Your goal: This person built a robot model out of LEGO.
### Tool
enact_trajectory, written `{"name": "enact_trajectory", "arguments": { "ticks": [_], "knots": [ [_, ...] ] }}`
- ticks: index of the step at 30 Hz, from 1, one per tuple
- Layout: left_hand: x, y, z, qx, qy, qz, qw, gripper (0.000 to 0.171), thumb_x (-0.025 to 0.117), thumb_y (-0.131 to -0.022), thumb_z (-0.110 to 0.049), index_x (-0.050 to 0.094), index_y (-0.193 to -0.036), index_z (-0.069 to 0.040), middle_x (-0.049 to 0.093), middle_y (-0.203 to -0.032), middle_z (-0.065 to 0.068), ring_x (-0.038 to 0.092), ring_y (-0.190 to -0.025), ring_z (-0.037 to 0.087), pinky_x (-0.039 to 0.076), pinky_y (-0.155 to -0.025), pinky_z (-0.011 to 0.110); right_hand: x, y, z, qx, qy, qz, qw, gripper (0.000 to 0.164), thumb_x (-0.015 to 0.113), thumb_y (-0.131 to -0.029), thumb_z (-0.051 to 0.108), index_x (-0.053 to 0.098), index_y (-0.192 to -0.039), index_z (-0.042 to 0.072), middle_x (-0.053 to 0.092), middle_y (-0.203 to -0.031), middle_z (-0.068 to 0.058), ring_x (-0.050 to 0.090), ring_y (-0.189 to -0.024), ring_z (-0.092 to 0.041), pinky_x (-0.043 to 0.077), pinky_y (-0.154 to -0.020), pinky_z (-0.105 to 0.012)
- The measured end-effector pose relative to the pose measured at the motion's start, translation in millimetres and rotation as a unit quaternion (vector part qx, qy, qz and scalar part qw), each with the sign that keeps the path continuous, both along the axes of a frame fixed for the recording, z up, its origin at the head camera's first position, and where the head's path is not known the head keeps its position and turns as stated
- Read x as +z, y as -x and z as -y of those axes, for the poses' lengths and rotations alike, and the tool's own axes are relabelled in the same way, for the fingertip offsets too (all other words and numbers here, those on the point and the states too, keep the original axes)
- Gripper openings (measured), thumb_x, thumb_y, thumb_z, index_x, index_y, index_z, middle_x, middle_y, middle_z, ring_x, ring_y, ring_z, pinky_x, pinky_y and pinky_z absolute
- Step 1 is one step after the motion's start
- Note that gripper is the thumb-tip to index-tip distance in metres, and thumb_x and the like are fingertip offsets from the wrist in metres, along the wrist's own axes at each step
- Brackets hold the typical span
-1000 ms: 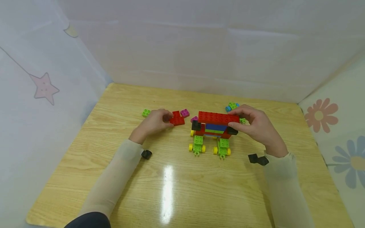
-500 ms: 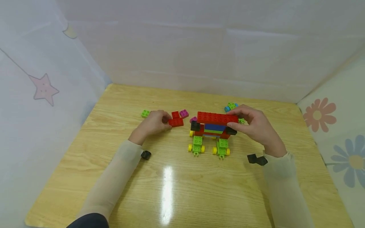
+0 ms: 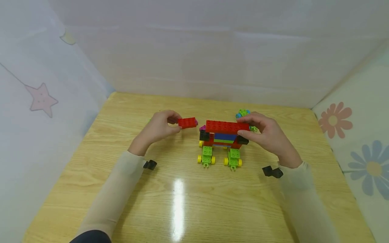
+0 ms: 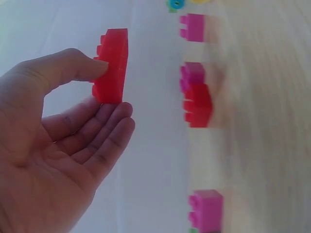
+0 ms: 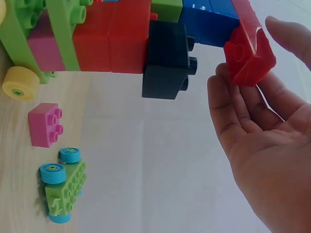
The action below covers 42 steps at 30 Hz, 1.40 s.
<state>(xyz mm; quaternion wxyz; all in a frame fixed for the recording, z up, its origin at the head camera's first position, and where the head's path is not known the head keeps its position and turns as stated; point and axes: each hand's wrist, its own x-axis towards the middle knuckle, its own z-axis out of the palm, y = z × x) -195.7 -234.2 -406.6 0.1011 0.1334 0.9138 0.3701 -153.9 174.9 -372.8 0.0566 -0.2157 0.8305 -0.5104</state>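
Note:
In the head view my left hand (image 3: 159, 126) pinches a red toy brick (image 3: 187, 123) between thumb and fingers. The left wrist view shows this brick (image 4: 112, 65) raised above the table. Right of it stands a brick-built vehicle with a long red top brick (image 3: 226, 127), blue, green and black bricks under it, and a lime wheeled base (image 3: 234, 158) with yellow wheels. My right hand (image 3: 264, 133) holds the right end of the top brick, thumb at the front and fingers behind. A black sloped brick (image 5: 167, 58) juts from the vehicle's end in the right wrist view.
A smaller red brick (image 4: 198, 106) and several magenta bricks (image 4: 208, 211) lie on the wooden table (image 3: 146, 202). Behind the vehicle is a lime wheeled base (image 5: 68, 187) with blue wheels. Patterned white sheets (image 3: 194, 60) rise at the table's back and sides.
My left hand has lifted the red brick off the table, upward and away from where it lay. The right hand keeps its hold on the top brick. The head view has shifted slightly.

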Motion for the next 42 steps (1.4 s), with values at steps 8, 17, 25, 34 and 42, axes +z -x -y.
{"name": "enact_trajectory", "arguments": {
  "ticks": [8,17,25,34,42],
  "knots": [
    [38.8,-2.5,-22.1,-0.012,-0.026,-0.074,0.9968,0.037,0.083,-0.100,-0.026,0.076,-0.134,-0.013,0.078,-0.131,0.006,0.073,-0.123,0.030,0.059,-0.112,0.053,21.7,3.7,8.6,-0.024,-0.058,-0.001,0.998,0.034,0.077,-0.108,0.026,0.075,-0.141,0.018,0.074,-0.144,-0.005,0.069,-0.129,-0.021,0.052,-0.119,-0.044],
    [67.7,-2.9,-49.1,-0.036,-0.056,-0.131,0.9892,0.035,0.085,-0.100,-0.026,0.079,-0.132,-0.014,0.078,-0.129,0.002,0.074,-0.120,0.023,0.060,-0.111,0.047,41.8,13.9,21.2,-0.044,-0.059,-0.011,0.997,0.037,0.078,-0.108,0.030,0.075,-0.141,0.016,0.074,-0.143,-0.006,0.070,-0.134,-0.029,0.045,-0.127,-0.064],
    [81.0,-1.1,-71.7,-0.085,-0.076,-0.110,0.9874,0.037,0.086,-0.100,-0.026,0.079,-0.133,-0.013,0.078,-0.131,0.002,0.075,-0.118,0.022,0.061,-0.110,0.046,52.1,22.7,27.8,-0.048,-0.051,0.009,0.998,0.042,0.081,-0.106,0.030,0.073,-0.145,0.017,0.072,-0.151,-0.006,0.066,-0.141,-0.029,0.044,-0.129,-0.063],
    [87.4,-2.1,-87.0,-0.133,-0.105,-0.077,0.9826,0.034,0.087,-0.099,-0.021,0.081,-0.131,-0.012,0.078,-0.126,0.003,0.077,-0.113,0.019,0.063,-0.109,0.040,54.5,20.5,28.7,-0.021,-0.064,0.008,0.998,0.041,0.083,-0.104,0.032,0.075,-0.143,0.021,0.074,-0.145,-0.001,0.068,-0.133,-0.025,0.043,-0.128,-0.065],
    [87.1,-1.5,-92.0,-0.154,-0.110,-0.078,0.9789,0.033,0.086,-0.100,-0.022,0.081,-0.131,-0.011,0.079,-0.127,0.003,0.077,-0.111,0.017,0.063,-0.108,0.040,55.7,16.7,24.4,-0.007,-0.061,0.000,0.998,0.030,0.084,-0.103,0.025,0.080,-0.132,0.017,0.076,-0.132,-0.003,0.073,-0.120,-0.025,0.049,-0.122,-0.059]
  ]
}}
